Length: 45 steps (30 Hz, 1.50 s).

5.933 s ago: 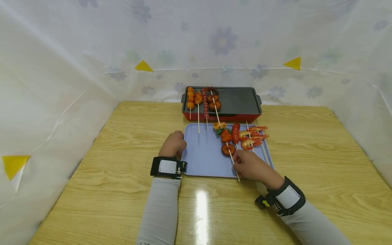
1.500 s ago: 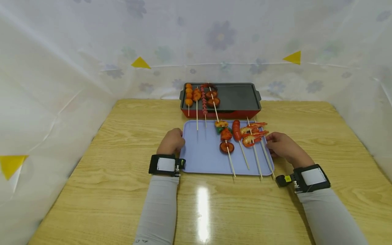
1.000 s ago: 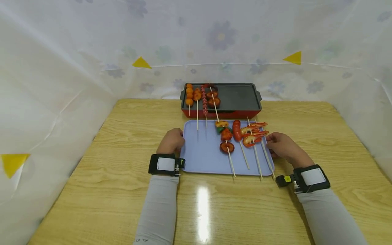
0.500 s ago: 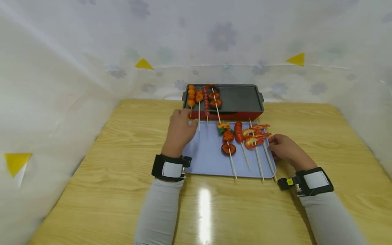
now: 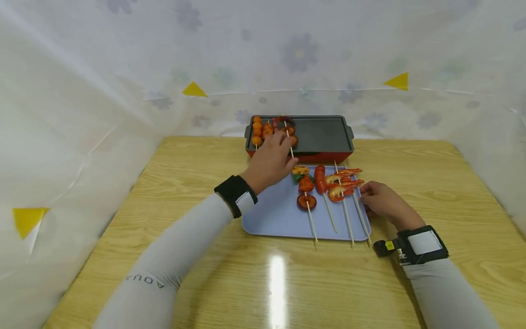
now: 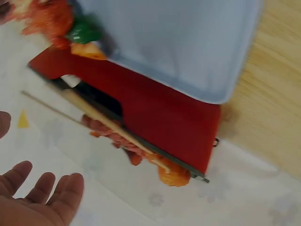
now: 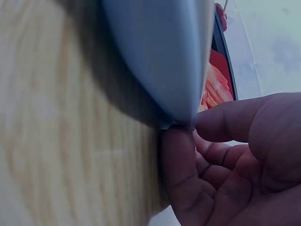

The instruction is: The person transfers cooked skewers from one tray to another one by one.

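My left hand [image 5: 269, 160] hovers over the front edge of the red and black grill [image 5: 322, 135], above the skewers on its left half. Its fingers are spread and loosely bent, with nothing between them in the left wrist view. Under and beside it lie a skewer of orange balls [image 5: 256, 132], a browned meat skewer [image 5: 267, 129], a mostly hidden pink skewer and a mushroom skewer [image 5: 293, 141]. My right hand [image 5: 382, 201] pinches the right rim of the lavender tray [image 5: 271, 219]; the right wrist view shows thumb and finger [image 7: 181, 165] at its edge.
On the tray lie a mixed skewer [image 5: 306, 185] with mushroom and green pepper, a sausage skewer [image 5: 320, 180] and shrimp skewers [image 5: 341, 189]. Their sticks overhang the front rim. Behind the wooden table [image 5: 197, 183] hangs a flowered curtain [image 5: 230, 105].
My right hand has let go of the mixed skewer's stick and moved right to the tray rim. My left hand has left the tray's left edge and moved up and right over the grill.
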Available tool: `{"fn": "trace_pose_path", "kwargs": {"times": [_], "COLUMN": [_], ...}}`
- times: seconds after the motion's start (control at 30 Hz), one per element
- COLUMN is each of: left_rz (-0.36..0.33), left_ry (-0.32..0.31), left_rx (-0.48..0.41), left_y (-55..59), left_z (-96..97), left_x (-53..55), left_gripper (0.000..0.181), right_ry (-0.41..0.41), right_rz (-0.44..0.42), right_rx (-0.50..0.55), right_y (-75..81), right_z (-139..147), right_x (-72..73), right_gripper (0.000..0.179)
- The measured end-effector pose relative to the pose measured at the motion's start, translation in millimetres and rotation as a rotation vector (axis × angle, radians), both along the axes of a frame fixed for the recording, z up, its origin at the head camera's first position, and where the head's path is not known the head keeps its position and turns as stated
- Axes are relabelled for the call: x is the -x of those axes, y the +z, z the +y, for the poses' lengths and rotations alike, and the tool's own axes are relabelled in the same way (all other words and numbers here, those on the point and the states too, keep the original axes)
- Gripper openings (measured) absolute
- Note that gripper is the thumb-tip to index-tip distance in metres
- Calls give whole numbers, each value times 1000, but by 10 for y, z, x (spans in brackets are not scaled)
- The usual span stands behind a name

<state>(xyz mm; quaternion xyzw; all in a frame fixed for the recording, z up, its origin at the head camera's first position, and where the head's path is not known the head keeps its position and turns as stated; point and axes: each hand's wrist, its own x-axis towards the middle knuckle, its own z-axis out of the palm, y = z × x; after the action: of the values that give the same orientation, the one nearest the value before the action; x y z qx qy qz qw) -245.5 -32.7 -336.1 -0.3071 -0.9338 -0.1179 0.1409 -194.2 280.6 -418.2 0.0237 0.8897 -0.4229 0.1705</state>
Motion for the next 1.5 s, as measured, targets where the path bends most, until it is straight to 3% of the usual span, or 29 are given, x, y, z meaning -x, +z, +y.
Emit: {"fn": "trace_pose_path", "kwargs": {"times": [0.13, 0.3, 0.43, 0.57, 0.67, 0.73, 0.97, 1.2, 1.37, 1.5], "left_rz": [-70, -205, -362, -499, -564, -585, -683, -748, -780, -781], "left_ry": [-3, 38, 137, 210, 240, 262, 309, 317, 327, 326], "left_rx": [62, 51, -22, -136, -181, -183, -174, -128, -107, -115], "left_y": [-27, -6, 30, 111, 161, 180, 264, 189, 142, 129], "left_z": [-77, -47, 142, 290, 361, 385, 399, 382, 352, 344], "left_x": [125, 230, 335, 486, 547, 552, 476, 510, 539, 522], "left_gripper": [48, 53, 49, 19, 30, 33, 12, 28, 5, 17], "right_ry": [14, 22, 8, 0, -10, -15, -20, -6, 2, 2], "right_rz": [3, 0, 9, 36, 40, 31, 17, 12, 12, 16], "right_rx": [17, 30, 2, -9, -6, -5, -1, 17, 27, 23], "right_y": [-23, -71, -66, -50, -45, -38, -11, -13, -6, -12], "right_z": [-77, -118, -28, 38, 70, 84, 65, 26, 8, 8], "right_x": [48, 58, 18, -12, -22, -24, -20, -22, -26, -27], "right_gripper": [33, 32, 32, 34, 35, 34, 34, 33, 32, 32]}}
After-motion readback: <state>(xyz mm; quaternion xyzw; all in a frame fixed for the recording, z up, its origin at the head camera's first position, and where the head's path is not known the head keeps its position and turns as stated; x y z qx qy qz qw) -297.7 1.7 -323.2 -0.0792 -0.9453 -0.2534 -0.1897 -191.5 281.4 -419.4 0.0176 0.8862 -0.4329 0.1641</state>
